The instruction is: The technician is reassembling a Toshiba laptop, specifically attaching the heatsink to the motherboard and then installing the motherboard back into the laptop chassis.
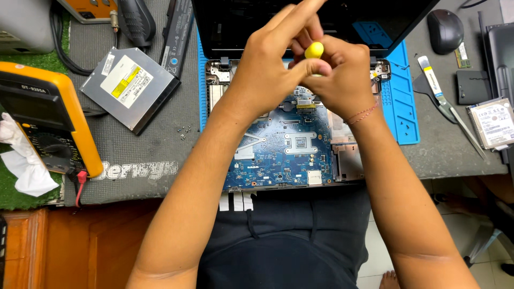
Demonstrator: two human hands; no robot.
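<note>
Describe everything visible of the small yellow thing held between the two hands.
The small yellow rounded object looks smooth and glossy, like plastic, possibly a tool's handle end; the rest is hidden. It sits pinched between the fingers of the left hand and the right hand, raised above the opened laptop's blue circuit board, before the dark screen. Only its upper rounded part shows.

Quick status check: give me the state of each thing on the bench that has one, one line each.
Laptop: opened up, blue board bare, screen raised.
Yellow-tipped tool: gripped between both hands above the board.
Left hand: closed on the tool.
Right hand: closed on the tool.
Optical drive: out of the laptop, flat on the mat.
Battery: lying loose on the mat.
Hard drive: lying flat at the right.
Multimeter: leads plugged in; dial setting unreadable.
</note>
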